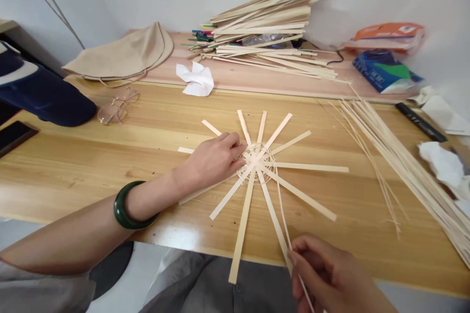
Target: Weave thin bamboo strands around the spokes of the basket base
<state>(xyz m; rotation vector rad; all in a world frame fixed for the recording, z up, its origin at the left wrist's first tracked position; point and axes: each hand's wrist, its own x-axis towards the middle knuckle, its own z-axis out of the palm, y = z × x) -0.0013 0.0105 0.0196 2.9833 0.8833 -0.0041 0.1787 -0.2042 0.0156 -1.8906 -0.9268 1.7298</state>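
Glasses (113, 110) lie left on the table (95, 151). My left hand (216, 157) bends over the left edge of the weave (255, 160), fingertips touching it; I cannot tell whether they grip. The weave sits mid-table, spokes radiating. From its right side a strand (282, 205) runs to my right hand (325, 270), pinched between thumb and forefinger. Loose strips (407, 171) lie right.

From where I stand, I can read no text. At the upper right of the frame, the blue packet (384, 74) and the orange packet (385, 35) carry pale marks; the black bar (420, 122) below also, all too blurred.
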